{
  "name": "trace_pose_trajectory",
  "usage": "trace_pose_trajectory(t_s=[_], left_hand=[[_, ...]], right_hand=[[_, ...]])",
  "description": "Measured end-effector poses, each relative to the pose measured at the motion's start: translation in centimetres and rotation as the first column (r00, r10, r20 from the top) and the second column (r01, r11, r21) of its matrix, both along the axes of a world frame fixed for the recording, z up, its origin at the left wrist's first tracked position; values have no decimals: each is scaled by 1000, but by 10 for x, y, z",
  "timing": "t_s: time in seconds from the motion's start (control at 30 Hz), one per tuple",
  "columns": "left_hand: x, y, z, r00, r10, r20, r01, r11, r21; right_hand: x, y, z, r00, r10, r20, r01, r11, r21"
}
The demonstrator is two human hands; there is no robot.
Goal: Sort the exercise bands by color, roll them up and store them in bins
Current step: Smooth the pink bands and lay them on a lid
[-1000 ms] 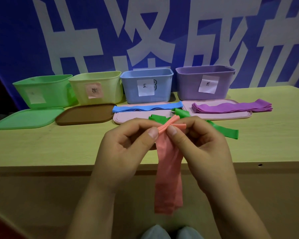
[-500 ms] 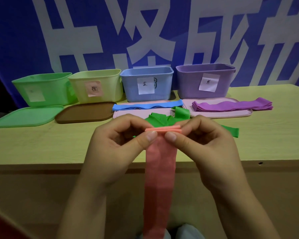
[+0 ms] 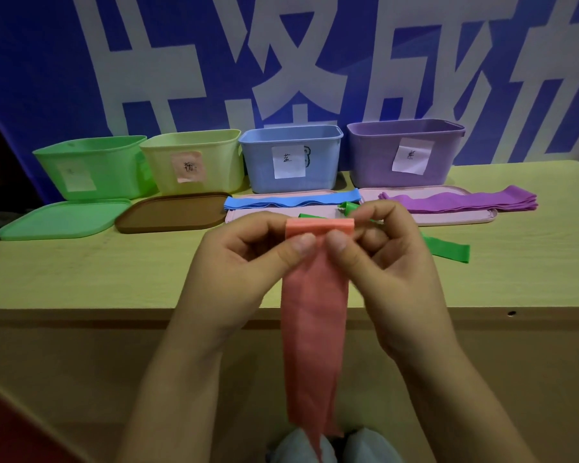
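Both hands are raised together in front of the table edge, thumbs almost touching. The left hand (image 3: 244,262) and right hand (image 3: 391,259) each pinch the top of the pink band (image 3: 315,322), thumb on the near face and curled fingers behind. Between them the band's upper end is folded or rolled into a short flat bar; how many turns it has cannot be made out. The rest of the band hangs straight down between the wrists, its lower tip blurred over pale shoes.

Behind the right hand's knuckles lie the green bands (image 3: 448,250), mostly hidden; one tail shows to the right of that hand. Beyond the fingertips, the blue bands (image 3: 291,202) lie on a pink lid (image 3: 258,217). Farther right of the right hand, the purple bands (image 3: 458,202) are stacked on a second lid.

Past these, four bins stand in a row: green bin (image 3: 91,168), yellow bin (image 3: 194,162), blue bin (image 3: 291,158), purple bin (image 3: 405,152). Their label writing is hard to read.
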State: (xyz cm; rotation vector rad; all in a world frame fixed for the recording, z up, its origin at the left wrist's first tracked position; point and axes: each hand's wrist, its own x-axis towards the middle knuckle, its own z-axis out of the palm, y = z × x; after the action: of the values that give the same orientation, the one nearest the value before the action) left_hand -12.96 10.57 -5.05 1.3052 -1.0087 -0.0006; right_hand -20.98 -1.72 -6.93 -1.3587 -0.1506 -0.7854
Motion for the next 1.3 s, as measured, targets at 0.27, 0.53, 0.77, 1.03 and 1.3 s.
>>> trace_pose_trajectory(t_s=[0.27,0.53,0.77,1.03,1.3], left_hand=[[1,-7,10,939,308,154,-283,945,-167],[12,-4,29,917,394,-55,-397,893,-211],[13,5,45,955,297,-16,-296,944,-149],[15,7,58,973,223,-54,-229,962,-149],[15,2,61,974,218,-66,-225,965,-132]], right_hand=[[9,13,-66,961,89,-260,-131,980,-151],[18,7,-73,930,207,-303,-283,930,-234],[14,-9,-55,919,287,-271,-365,878,-310],[11,-11,-43,964,194,-182,-250,894,-372],[18,1,-48,1000,16,-2,-16,933,-361]])
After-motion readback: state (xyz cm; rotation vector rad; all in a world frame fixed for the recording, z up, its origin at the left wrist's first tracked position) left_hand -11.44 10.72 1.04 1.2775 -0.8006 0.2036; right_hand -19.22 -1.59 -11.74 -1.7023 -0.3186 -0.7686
